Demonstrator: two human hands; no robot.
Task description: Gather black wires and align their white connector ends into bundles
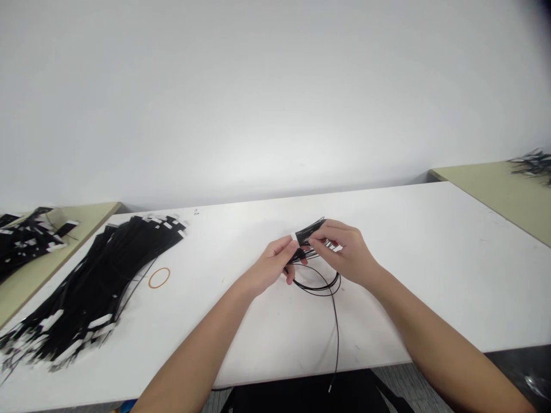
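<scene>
In the head view, a bunch of thin black wires (309, 233) is held up over the white table (430, 258), well to the right of the orange band (159, 277); its white end (294, 236) is pinched by the left hand (278, 256); wires are pinched by the fingertips of the right hand (344, 244), but how many cannot be told; the white end should be gripped snugly, so nothing slips; the wires should be touched softly, so none gets bent; the loose tail (336, 332), right of the band and nearer the body, should be guarded from snags; the big pile (124, 252), just left of the band, is best left alone.
</scene>
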